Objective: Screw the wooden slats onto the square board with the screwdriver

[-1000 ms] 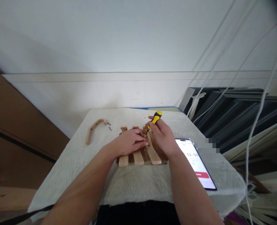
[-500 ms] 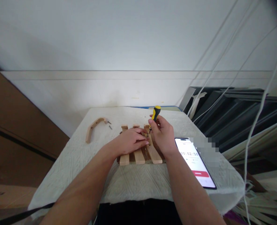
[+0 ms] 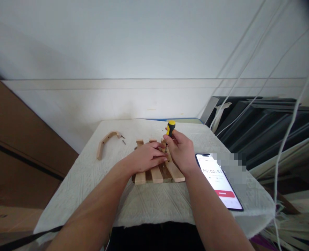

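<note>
A slatted wooden rack point(image 3: 157, 174) of pale strips lies on the white-covered table point(image 3: 149, 205). My left hand point(image 3: 146, 158) rests palm down on its slats, fingertips pinched at a small screw near the right slat. My right hand point(image 3: 180, 150) grips a yellow and black screwdriver point(image 3: 170, 128) almost upright, with its tip down at that same spot between my hands. A curved wooden piece point(image 3: 104, 142) lies at the table's far left, with two loose dark screws point(image 3: 123, 139) beside it.
A phone point(image 3: 219, 181) showing a running timer lies face up to the right of the rack. Dark panels point(image 3: 261, 129) lean against the wall on the right, with white cords point(image 3: 282, 139) hanging in front. Brown cardboard point(image 3: 18, 146) stands at the left.
The screwdriver handle has swung from tilted right to nearly upright, and my right hand has shifted slightly left. My left hand has stayed on the slats. The timer has advanced.
</note>
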